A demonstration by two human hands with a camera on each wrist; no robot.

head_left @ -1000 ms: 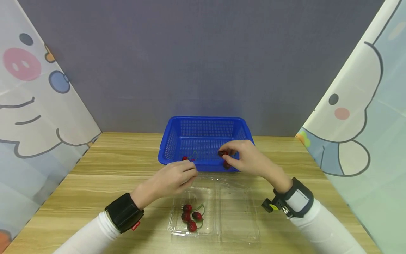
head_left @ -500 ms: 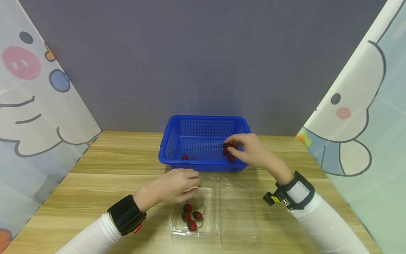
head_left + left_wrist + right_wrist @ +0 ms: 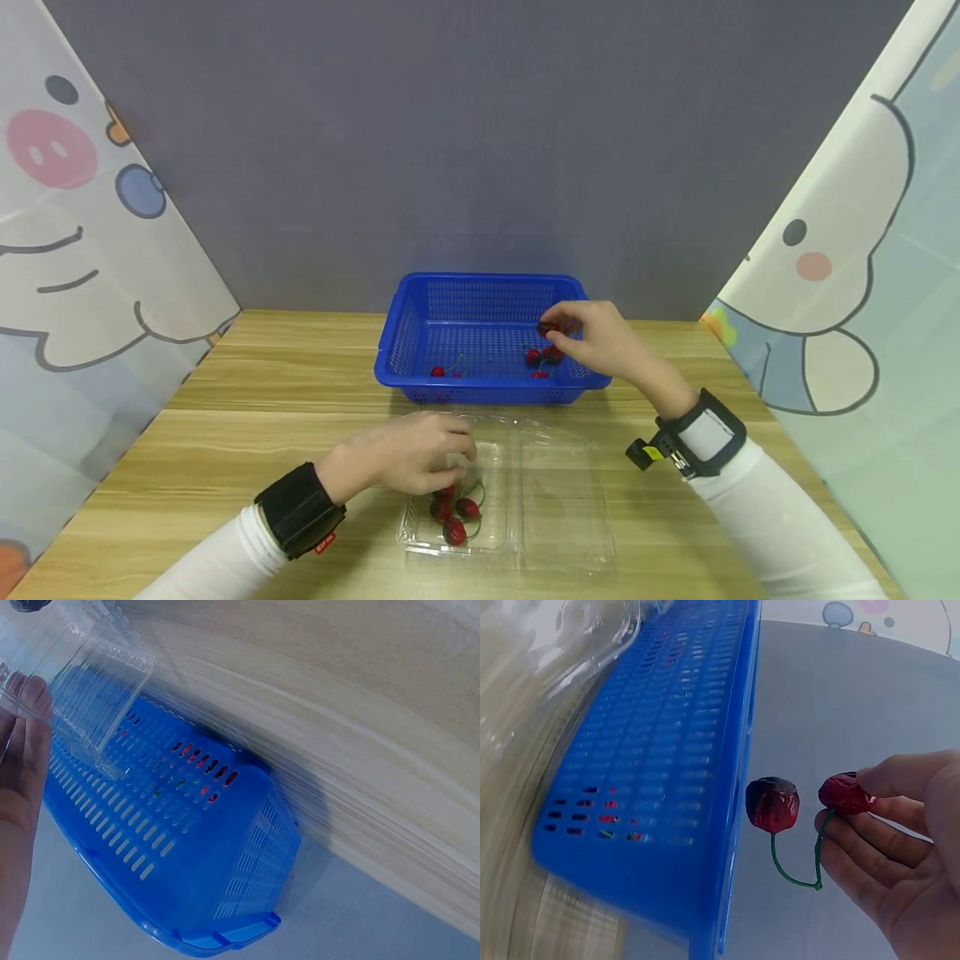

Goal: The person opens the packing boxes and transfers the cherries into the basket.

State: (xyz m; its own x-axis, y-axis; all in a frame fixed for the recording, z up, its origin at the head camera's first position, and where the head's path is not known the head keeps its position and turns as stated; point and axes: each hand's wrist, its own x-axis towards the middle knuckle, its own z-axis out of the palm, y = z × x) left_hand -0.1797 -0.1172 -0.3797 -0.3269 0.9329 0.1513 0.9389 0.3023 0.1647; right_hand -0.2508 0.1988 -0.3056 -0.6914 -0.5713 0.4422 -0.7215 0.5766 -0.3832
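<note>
My right hand (image 3: 603, 337), raised over the right end of a blue basket (image 3: 487, 392), pinches a dark red cherry (image 3: 846, 793) between thumb and fingers. From it a green stem (image 3: 799, 882) leads to a second cherry (image 3: 772, 806), which sits apart from the fingers. My left hand (image 3: 416, 454) is over the near side of the basket, above a clear plastic clamshell box (image 3: 498, 546). Its fingers (image 3: 34, 712) bend down loosely beside the box wall, and I see nothing gripped in them. Below them several red cherries (image 3: 454, 532) lie in the box's left half; the hand partly covers one.
More cherries (image 3: 533, 357) lie at the basket's right end, and a small cherry (image 3: 437, 372) with a stem is at its left. The box's lid (image 3: 566, 508) lies folded open to the right on the wooden table (image 3: 300, 375). A grey wall (image 3: 480, 150) stands behind the basket.
My right hand has risen and shifted right and away with the cherries, uncovering others in the basket. My left hand has come down and nearer, from the basket's rim to over the box's cherries.
</note>
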